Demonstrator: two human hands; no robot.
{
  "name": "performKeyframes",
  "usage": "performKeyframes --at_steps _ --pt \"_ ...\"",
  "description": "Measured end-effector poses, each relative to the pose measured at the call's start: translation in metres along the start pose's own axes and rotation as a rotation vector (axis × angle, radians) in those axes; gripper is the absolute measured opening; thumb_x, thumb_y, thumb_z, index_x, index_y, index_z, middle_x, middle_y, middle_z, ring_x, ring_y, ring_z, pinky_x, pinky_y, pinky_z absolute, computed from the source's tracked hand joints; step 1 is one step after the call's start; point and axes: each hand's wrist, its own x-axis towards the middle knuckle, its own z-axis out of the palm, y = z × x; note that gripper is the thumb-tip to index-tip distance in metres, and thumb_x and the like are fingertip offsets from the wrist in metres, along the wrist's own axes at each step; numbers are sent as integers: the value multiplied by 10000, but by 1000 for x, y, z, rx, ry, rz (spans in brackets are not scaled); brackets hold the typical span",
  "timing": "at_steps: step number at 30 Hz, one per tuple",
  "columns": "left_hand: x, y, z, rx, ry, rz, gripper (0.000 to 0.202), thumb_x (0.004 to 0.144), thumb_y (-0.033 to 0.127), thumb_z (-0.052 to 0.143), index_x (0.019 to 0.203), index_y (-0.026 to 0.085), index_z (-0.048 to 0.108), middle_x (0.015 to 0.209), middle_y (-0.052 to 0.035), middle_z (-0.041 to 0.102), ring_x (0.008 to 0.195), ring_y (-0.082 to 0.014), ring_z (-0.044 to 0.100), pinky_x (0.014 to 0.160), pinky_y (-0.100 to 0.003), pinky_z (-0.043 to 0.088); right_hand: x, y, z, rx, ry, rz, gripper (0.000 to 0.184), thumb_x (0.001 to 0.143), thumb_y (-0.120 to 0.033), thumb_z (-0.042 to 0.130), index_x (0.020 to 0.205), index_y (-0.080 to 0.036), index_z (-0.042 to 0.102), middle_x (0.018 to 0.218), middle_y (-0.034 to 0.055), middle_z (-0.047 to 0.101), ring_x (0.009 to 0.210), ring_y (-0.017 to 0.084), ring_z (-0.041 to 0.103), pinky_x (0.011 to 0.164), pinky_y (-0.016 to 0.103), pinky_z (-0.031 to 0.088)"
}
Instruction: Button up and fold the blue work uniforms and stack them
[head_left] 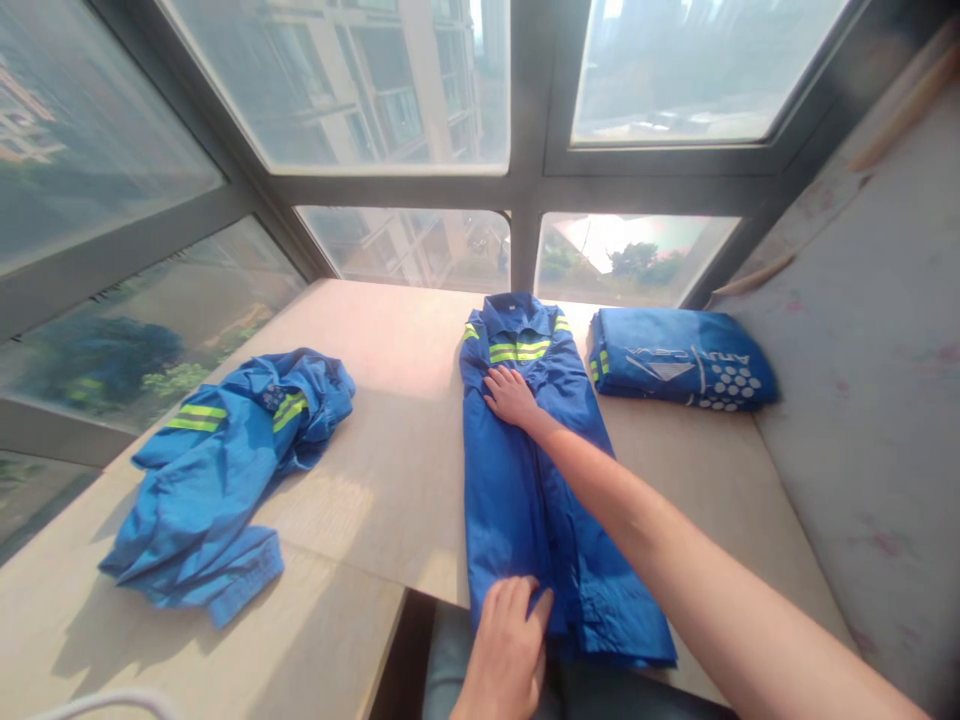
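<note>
Counter [397, 400]: carrying blue workwear.
Blue jacket [499, 480]: lying front-up at the centre, collar pointing away, yellow-green stripes crossing its chest.
Crumpled garment [217, 490]: lying well apart, leftward.
Folded garment [652, 350]: sitting just beside the jacket, rightward.
Right hand [511, 396]: resting open below the chest stripes.
Left hand [506, 635]: grasping the jacket's lower edge, fingers curling.

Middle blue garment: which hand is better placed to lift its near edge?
Left, probably: the curled left hand is at the near edge of the middle garment, while the right hand rests farther up, just below the chest stripes.
</note>
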Motion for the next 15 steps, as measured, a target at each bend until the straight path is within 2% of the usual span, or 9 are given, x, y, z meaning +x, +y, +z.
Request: performKeyframes --at_steps 3,6,8,12,15 --pt "3 3 -3 16 2 -25 630 745 29 515 1340 237 544 1291 -104 571 1185 -277 519 1044 -489 453 -15 -7 -15 57 71 -6 436 972 -323 487 1361 -128 520 1532 172 393 1442 324 297 1166 520 269" --pt "4 3 2 28 31 -34 610 733 16 514 1299 233 579 1277 -102 586 1171 -278 531 1031 -492 462 -65 -12 -30 199 190 -5 428 969 -292 481 1360 -122 518 1484 172 451 1393 272 390 1146 434 353" --pt "5 2 5 27 56 -37 600 726 13 517 1280 231 596 1254 -99 602 1149 -279 546 1016 -491 470 -119 -14 -39 304 263 24 391 969 -267 472 1333 -142 538 1402 152 537 1311 238 487 1102 391 422" --pt "10 -1 3 6 114 -16 507 788 18 474 1218 228 641 1162 -92 651 1072 -251 597 957 -446 505 -248 -27 -53 387 336 133 313 965 -233 476 1257 -220 591 1211 102 660 1144 229 612 993 404 522" --pt "13 -5 -1 -18 151 0 456 860 34 421 1201 225 656 1109 -82 680 1031 -219 629 905 -392 529 -326 -45 -60 356 261 105 360 938 -250 536 1295 -257 582 1220 99 669 1142 255 620 969 437 539"
